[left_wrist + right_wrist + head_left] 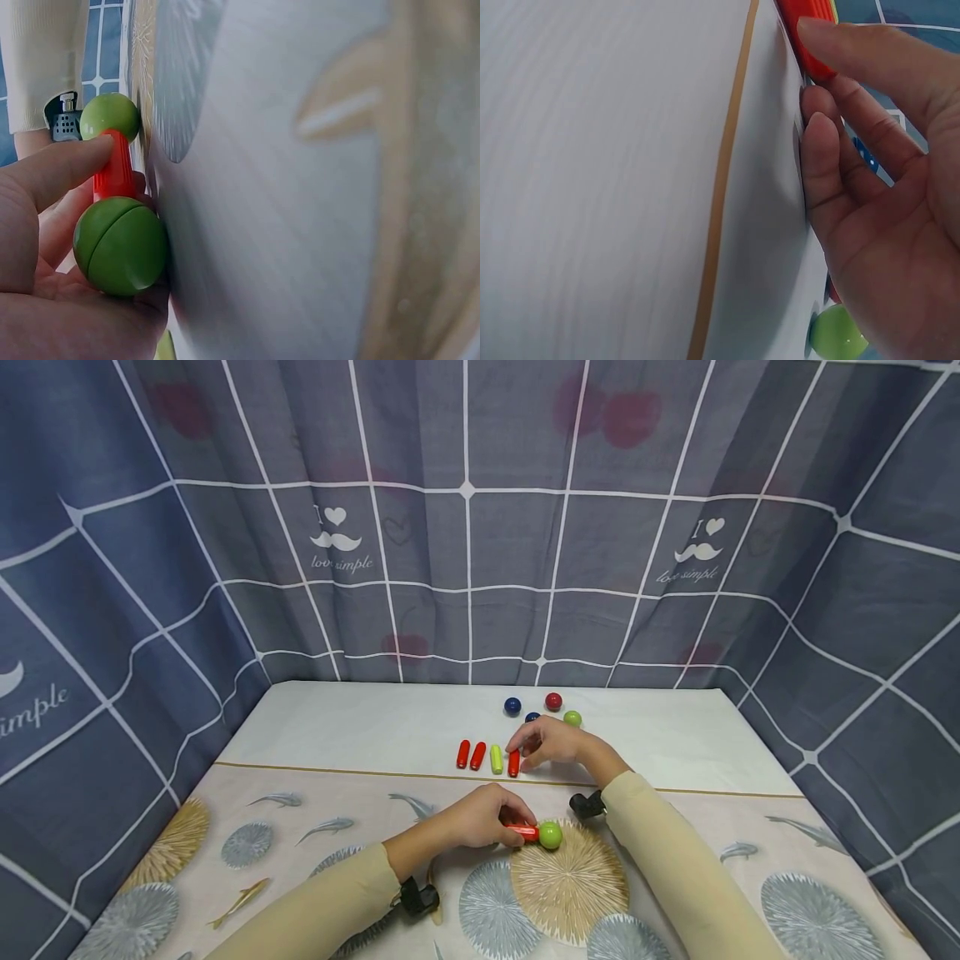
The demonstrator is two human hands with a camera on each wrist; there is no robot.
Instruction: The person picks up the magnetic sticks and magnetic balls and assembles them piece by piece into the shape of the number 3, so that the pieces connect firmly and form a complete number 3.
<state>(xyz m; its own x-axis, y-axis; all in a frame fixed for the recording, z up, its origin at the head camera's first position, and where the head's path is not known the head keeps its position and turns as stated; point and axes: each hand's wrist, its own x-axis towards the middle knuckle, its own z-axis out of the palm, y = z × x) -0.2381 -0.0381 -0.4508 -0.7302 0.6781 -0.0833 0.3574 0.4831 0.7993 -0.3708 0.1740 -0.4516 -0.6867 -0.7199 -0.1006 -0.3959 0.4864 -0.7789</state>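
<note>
My left hand [483, 817] grips a red rod [114, 176] with a green ball on each end, thumb along the rod. One of these, a light green ball [551, 835], points right, over the gold round print; the darker green ball [120, 246] lies toward my palm and is hidden in the head view. Farther back, my right hand [553, 742] pinches another red rod [513, 764] at the right end of a row. Left of it lie a yellow-green rod [497, 759] and two more red rods, one of them the leftmost rod [463, 753].
Behind my right hand sit a dark blue ball [512, 707], a red ball [553, 701], a light green ball [572, 718] and a second blue ball [532, 717], partly covered. A patterned tablecloth [285, 860] spreads in front; a grid-printed curtain [420, 543] encloses the table.
</note>
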